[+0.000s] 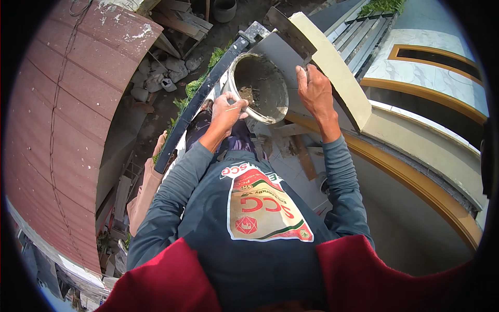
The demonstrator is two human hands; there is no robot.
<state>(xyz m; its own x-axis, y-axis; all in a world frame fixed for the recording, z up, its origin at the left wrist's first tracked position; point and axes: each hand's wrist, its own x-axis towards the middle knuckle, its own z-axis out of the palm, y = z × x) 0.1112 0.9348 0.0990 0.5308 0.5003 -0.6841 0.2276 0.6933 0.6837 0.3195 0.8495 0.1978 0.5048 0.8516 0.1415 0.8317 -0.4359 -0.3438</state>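
left hand (228, 110): fingers curled by bucket rim, can't tell what's gripped | bucket (284, 99): between 2 hands, some brown mix inside | flat trowel (291, 34): beside cream ledge (332, 67) | right hand (315, 93): closed round trowel handle | step: likely mortar work; next: probably calls for loading blade from bucket

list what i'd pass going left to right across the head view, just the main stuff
red roof → left hand → bucket → right hand → orange-framed window
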